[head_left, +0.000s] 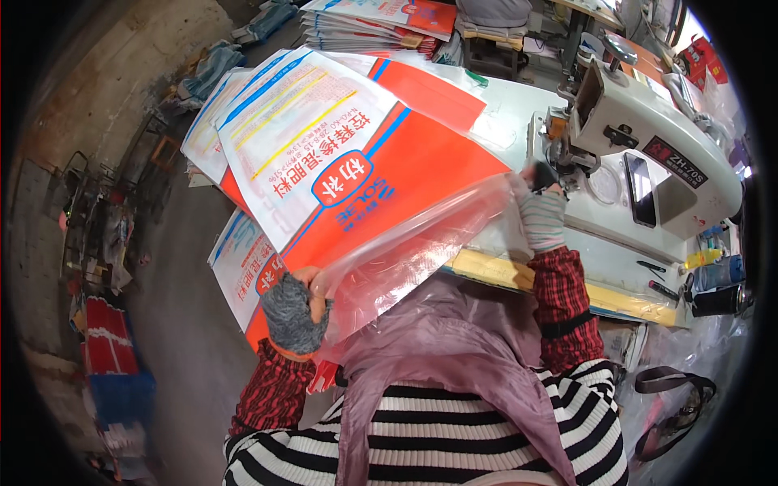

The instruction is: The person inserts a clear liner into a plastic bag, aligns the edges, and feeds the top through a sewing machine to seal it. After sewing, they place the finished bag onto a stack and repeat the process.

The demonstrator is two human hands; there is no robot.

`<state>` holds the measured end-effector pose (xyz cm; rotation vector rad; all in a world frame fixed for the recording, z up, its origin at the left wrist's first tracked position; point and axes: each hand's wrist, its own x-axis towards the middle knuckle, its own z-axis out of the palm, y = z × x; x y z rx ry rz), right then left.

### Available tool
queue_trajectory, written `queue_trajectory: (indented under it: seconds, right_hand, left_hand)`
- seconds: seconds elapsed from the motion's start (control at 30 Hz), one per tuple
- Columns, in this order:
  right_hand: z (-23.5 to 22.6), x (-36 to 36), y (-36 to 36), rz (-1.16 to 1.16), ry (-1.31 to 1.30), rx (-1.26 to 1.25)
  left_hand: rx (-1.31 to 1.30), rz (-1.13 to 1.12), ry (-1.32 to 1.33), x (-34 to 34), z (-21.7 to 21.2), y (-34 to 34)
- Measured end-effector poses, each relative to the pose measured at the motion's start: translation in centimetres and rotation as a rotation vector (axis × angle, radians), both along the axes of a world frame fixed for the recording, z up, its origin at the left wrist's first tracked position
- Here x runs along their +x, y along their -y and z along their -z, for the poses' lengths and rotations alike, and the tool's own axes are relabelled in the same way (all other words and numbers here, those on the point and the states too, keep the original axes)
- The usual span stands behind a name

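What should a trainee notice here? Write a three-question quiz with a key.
1. True or false: the left hand wears a grey knitted glove.
2. Which does the right hand hold near the sewing machine? A) scissors B) the edge of the clear plastic liner C) a spool
3. Fill in: the printed woven sack is white, blue and ____.

Key: 1 true; 2 B; 3 orange-red.
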<state>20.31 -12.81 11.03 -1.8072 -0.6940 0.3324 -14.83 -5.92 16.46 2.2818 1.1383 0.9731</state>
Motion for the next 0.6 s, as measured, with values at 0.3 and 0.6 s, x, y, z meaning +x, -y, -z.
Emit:
queue_trajectory:
  seconds: [0.3,0.6]
  right_hand:
    - [-1.2,1.3,-4.1,-0.367,1.018,0.118]
    - [1.2,-3.1,-3.5,-0.347,1.062,0.03]
  left_hand:
    - [0.224,0.042,-0.266,-2.6,-0.1,2.2]
    - [0.473,0.092,-0.294,3.4,-3.4,4.9]
